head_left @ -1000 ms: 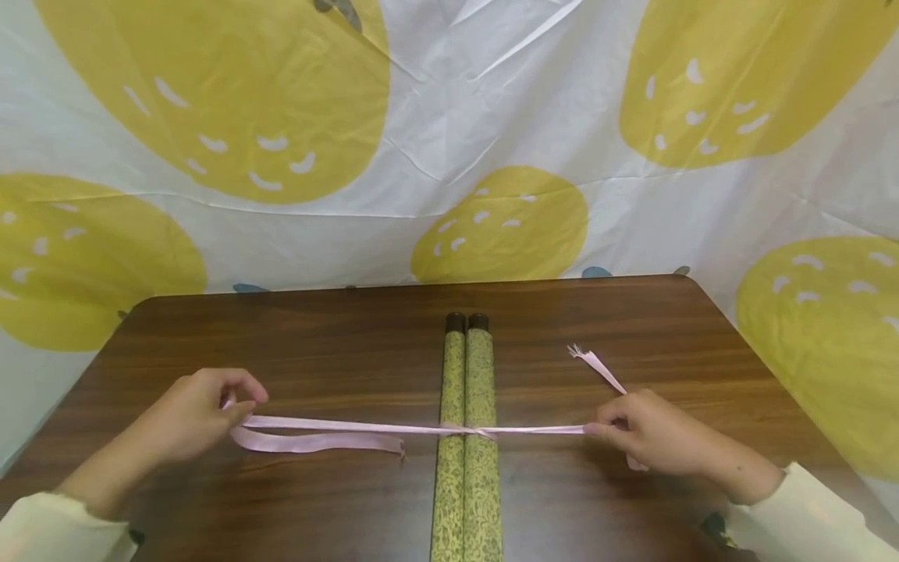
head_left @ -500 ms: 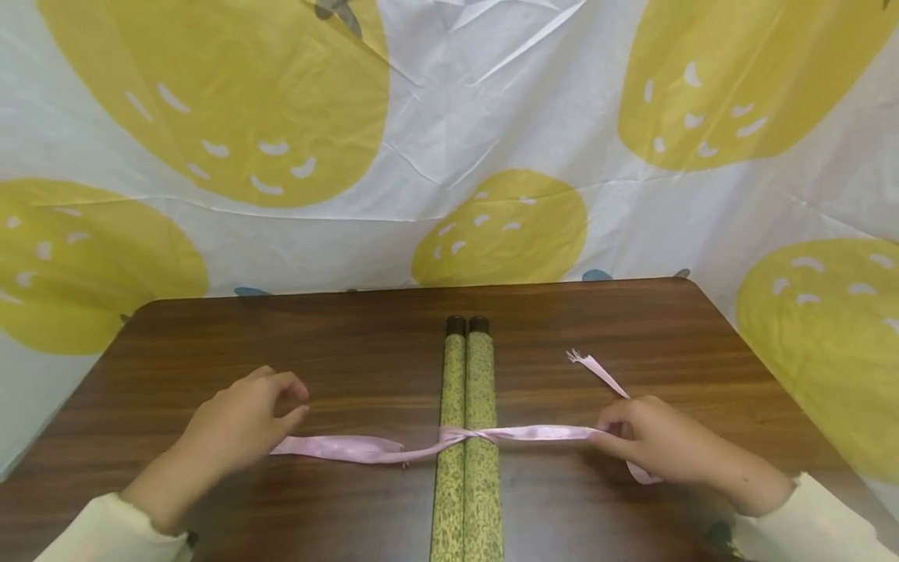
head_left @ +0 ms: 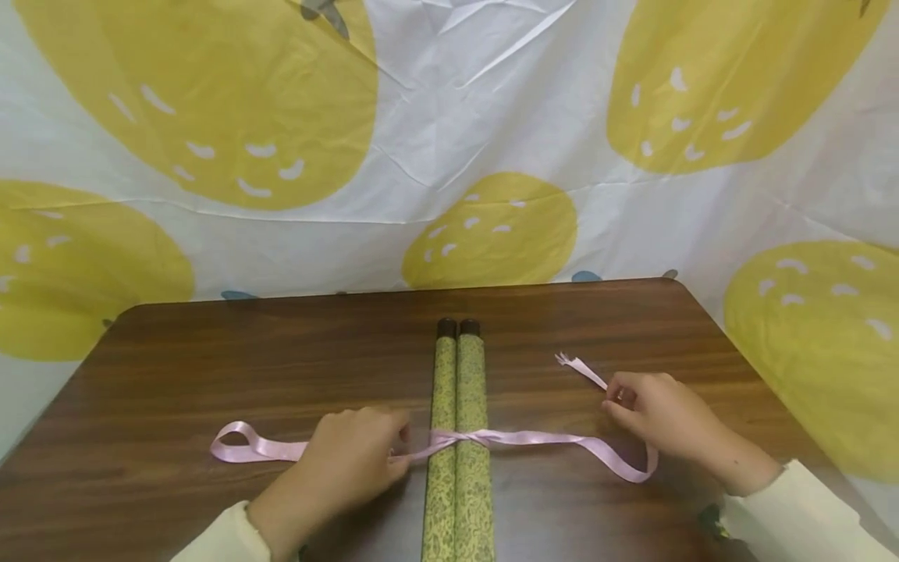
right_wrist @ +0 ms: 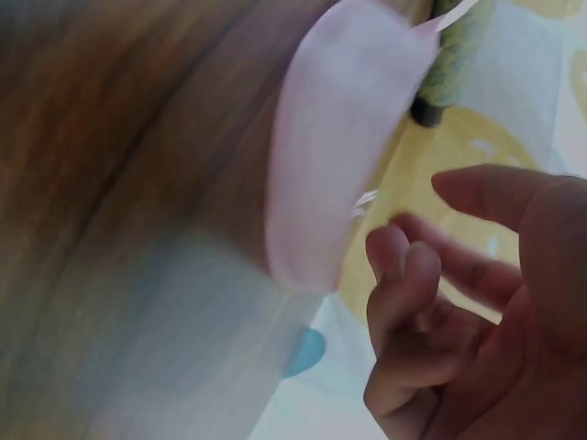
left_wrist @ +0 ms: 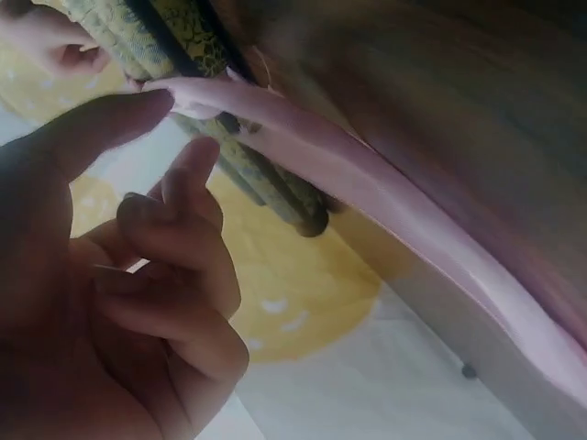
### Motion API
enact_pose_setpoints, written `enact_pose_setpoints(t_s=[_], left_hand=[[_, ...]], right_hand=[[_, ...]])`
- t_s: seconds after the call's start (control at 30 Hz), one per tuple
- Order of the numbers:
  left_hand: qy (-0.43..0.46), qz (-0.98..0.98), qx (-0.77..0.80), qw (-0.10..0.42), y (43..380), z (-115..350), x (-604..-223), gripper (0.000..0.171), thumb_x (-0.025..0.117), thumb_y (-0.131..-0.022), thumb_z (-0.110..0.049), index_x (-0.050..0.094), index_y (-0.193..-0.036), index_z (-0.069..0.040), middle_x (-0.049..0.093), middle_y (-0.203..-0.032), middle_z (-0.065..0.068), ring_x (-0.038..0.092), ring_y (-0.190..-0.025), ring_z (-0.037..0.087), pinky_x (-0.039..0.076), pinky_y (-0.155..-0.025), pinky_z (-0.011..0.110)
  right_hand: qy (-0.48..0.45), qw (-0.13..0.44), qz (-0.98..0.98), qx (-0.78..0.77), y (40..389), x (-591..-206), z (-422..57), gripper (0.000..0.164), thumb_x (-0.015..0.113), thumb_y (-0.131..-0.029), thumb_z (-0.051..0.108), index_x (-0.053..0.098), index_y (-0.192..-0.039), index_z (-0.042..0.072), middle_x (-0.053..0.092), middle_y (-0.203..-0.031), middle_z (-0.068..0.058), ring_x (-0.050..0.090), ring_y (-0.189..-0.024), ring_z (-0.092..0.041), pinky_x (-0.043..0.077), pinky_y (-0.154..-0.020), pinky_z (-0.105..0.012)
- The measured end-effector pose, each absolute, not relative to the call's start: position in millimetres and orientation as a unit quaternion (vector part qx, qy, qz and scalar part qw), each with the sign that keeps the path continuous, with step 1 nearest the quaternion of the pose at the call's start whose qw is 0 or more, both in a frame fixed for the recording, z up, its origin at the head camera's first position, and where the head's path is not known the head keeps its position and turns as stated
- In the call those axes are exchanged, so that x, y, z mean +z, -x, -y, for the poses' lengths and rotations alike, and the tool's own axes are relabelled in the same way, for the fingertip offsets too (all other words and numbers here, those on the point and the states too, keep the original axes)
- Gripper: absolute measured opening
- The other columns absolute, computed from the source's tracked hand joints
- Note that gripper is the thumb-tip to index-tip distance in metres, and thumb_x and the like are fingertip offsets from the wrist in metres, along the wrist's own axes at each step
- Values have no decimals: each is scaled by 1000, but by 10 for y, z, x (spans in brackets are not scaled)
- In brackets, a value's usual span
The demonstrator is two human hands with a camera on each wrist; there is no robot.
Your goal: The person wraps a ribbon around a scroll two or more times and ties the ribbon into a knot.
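Note:
Two green-yellow patterned scroll rolls [head_left: 471, 390] with dark end caps lie side by side. A pink ribbon [head_left: 541, 438] goes around them and crosses on top. My left hand [head_left: 351, 457] is over its left length, close beside the rolls. In the left wrist view, the ribbon [left_wrist: 367, 188] runs past the thumb tip, with a gap between thumb and index finger; whether the thumb touches it is unclear. My right hand [head_left: 663, 414] hovers over the right length. The right wrist view has its thumb and fingers apart, with the ribbon [right_wrist: 330, 156] hanging free of them.
The brown wooden table [head_left: 316, 343] extends to both sides of the rolls. Behind it hangs a white cloth [head_left: 435, 140] with large yellow fruit prints. On the left, the ribbon ends in a loose loop; a frayed end lies at the right.
My left hand has let go of the ribbon's left length and moved right, close to the rolls. My right hand has released the right length, which now sags in a curve.

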State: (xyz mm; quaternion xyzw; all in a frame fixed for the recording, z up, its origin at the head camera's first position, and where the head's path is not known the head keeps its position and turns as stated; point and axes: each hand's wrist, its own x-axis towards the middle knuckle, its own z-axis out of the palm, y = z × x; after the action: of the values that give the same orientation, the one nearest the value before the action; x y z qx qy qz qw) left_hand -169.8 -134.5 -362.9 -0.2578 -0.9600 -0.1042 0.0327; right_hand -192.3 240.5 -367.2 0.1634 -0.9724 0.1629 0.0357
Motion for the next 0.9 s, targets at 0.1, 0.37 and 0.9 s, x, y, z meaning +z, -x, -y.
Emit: enact_pose_setpoints(t_s=[0.1, 0.37, 0.9], left_hand=[[274, 957, -87, 46, 1686, 1282, -3683, 23, 73, -68, -33, 54, -65, -21, 55, -57, -6, 50, -48, 18, 41, -42, 37], [278, 953, -108, 44, 1693, 1222, -3771, 29, 69, -66, -24, 43, -54, -25, 47, -51, -9, 43, -45, 15, 35, -40, 35], [270, 949, -158, 38, 1752, 1293, -3554, 17, 67, -63, -27, 50, -60, -28, 48, -55, -16, 44, -48, 8, 37, -43, 29]], right_hand=[[-137, 42, 979, 143, 2004, -3701, -2427, 14, 68, -81, 21, 64, -89, 10, 64, -66, 2, 54, -55, -9, 46, -46, -32], [-105, 40, 988, 104, 2116, -3754, -2457, 30, 70, -78, 27, 63, -99, 6, 69, -75, -7, 60, -60, -22, 49, -46, -43], [-136, -3, 988, 72, 2248, -3737, -2520, 7, 66, -79, 12, 64, -73, 10, 60, -63, -1, 51, -55, -17, 47, -46, -37]])
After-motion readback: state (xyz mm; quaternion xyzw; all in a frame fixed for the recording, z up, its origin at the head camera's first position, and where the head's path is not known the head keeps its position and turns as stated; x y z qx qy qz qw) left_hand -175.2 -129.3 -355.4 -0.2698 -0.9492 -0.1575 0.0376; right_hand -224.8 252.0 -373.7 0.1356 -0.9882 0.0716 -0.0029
